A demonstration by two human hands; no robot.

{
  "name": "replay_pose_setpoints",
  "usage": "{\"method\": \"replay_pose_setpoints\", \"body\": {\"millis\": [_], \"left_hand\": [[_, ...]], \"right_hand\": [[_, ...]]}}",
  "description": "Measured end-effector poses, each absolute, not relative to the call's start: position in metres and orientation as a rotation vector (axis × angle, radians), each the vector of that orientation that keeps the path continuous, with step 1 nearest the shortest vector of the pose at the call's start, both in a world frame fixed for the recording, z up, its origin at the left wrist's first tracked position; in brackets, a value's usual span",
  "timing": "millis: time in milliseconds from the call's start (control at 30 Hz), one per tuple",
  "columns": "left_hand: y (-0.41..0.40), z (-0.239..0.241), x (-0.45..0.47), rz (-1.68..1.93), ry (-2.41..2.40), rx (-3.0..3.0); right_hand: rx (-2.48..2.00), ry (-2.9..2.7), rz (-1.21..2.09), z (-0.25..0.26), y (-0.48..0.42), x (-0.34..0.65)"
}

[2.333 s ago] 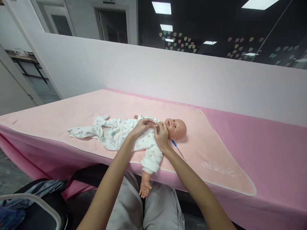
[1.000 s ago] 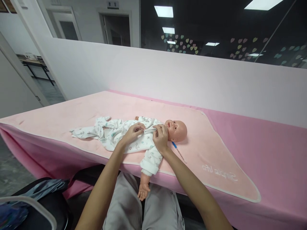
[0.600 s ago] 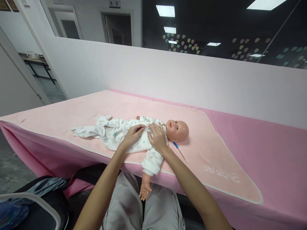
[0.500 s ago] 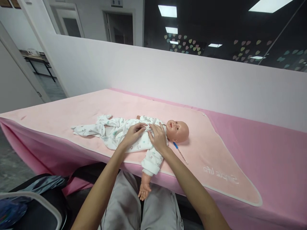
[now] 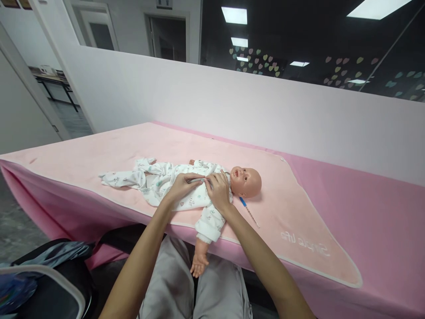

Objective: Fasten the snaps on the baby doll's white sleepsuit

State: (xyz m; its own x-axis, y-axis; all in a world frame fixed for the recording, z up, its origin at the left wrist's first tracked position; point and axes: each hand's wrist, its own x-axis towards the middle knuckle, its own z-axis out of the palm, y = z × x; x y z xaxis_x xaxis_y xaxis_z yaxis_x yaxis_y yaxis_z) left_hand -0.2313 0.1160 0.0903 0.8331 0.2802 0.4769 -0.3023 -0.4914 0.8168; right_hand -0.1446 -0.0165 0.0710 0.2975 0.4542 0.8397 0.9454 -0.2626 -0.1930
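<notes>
A baby doll [image 5: 249,182] lies on its back, head toward the right. It wears a white patterned romper [image 5: 192,204], whose empty-looking legs stretch left. My left hand [image 5: 181,188] pinches the romper's front edge at the chest, fingers closed. Right beside it, my right hand [image 5: 219,191] is closed on the same fabric nearer the doll's neck, with the fingertips of both hands almost meeting. The fastening between them is too small to make out. One doll arm [image 5: 199,259] hangs over the table's near edge. A thermometer with a blue end [image 5: 249,211] lies beside the doll's head.
A pale pink mat [image 5: 299,212] with white lettering covers much of the pink-clothed table [image 5: 375,212]. Behind it rises a white wall [image 5: 232,106] with dark glass above. A black chair [image 5: 56,288] holding cloth and a plastic bag stands at lower left.
The fingers of both my hands have drawn together and closed on the romper's front, lifting its edge slightly. The doll and the thermometer stay where they were.
</notes>
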Motion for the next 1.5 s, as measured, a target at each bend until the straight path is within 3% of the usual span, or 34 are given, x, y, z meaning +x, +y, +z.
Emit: {"method": "replay_pose_setpoints", "body": {"millis": [1067, 1500], "left_hand": [[0.117, 0.084, -0.226, 0.743, 0.060, 1.982], [0.114, 0.071, -0.259, 1.186, 0.275, 2.459]], "right_hand": [[-1.744, -1.300, -0.902, 0.068, -0.017, -0.144], [-1.748, -1.213, -0.924, 0.070, -0.018, -0.146]]}}
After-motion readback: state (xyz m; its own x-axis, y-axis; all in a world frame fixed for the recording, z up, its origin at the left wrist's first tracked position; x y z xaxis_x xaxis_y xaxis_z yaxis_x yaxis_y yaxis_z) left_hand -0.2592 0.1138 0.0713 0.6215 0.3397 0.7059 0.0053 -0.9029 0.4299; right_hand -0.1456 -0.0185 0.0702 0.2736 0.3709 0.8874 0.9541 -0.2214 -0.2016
